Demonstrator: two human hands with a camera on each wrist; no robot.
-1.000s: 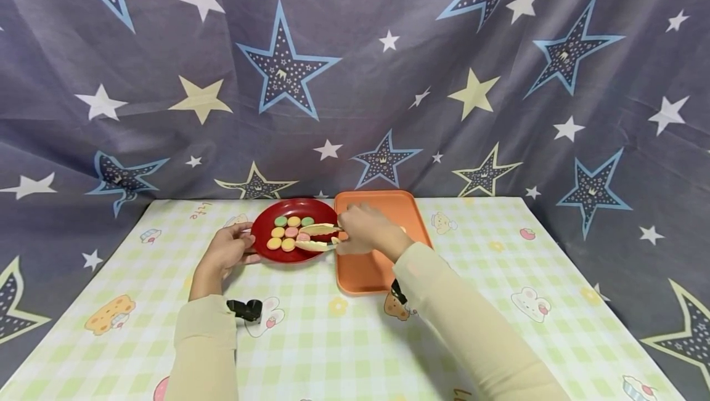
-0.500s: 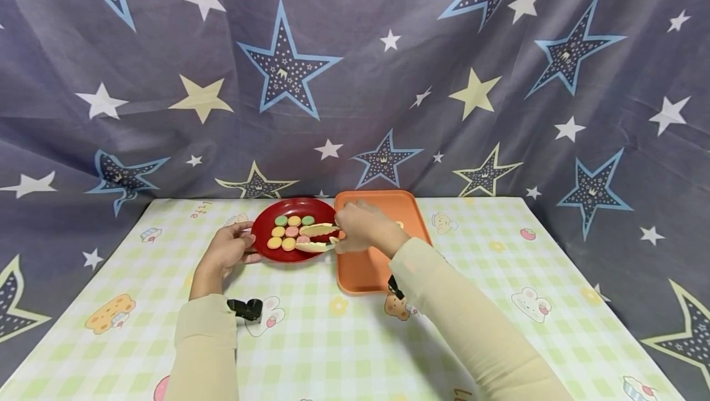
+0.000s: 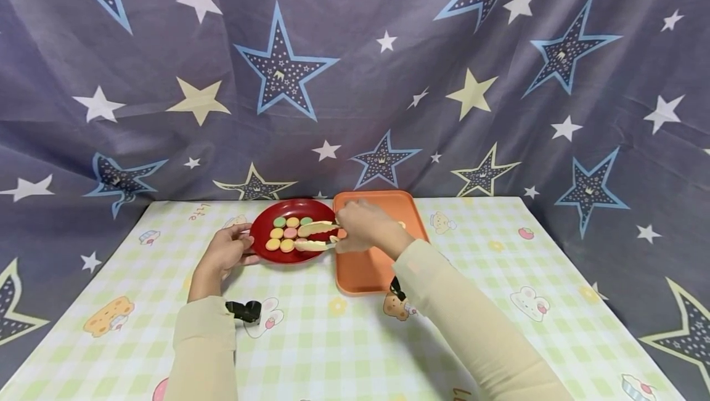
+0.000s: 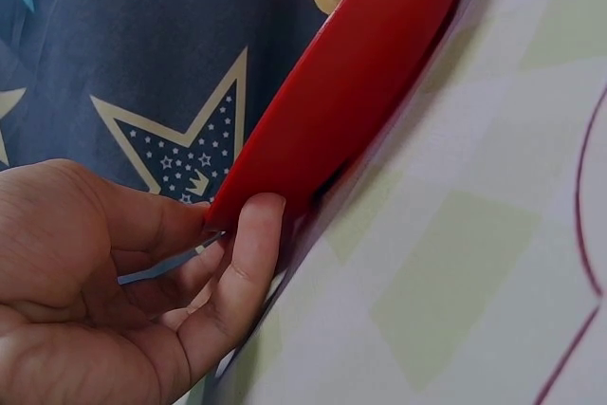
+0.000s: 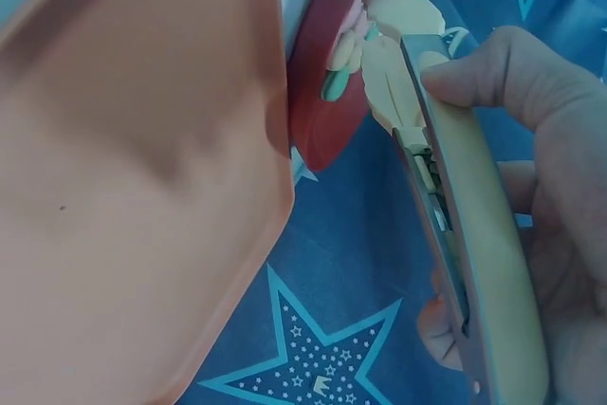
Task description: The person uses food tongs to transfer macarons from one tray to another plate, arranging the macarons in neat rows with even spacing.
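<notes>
In the head view, a red plate (image 3: pixel 299 207) bears several macarons, among them a yellow macaron (image 3: pixel 275 234), a green macaron (image 3: pixel 280 222) and a pink macaron (image 3: pixel 291 233). My left hand (image 3: pixel 224 247) grips the plate's left rim; the left wrist view shows thumb and fingers pinching the red plate's edge (image 4: pixel 332 92). My right hand (image 3: pixel 360 226) holds cream-coloured tongs (image 3: pixel 316 228) by the handles. Their parted tips reach over the plate's right side, at a second pink macaron that they mostly cover. Whether they touch it, I cannot tell.
An orange tray (image 3: pixel 360 278) lies right beside the plate, partly under my right hand and forearm. A small pale thing (image 3: pixel 402 225) shows on it next to my wrist. The table has a green checked cloth (image 3: pixel 310 339); a starry curtain (image 3: pixel 355 81) hangs behind.
The tongs' tips have shifted slightly left and cover more of the pink macaron by them. My left hand and the plate stay in place.
</notes>
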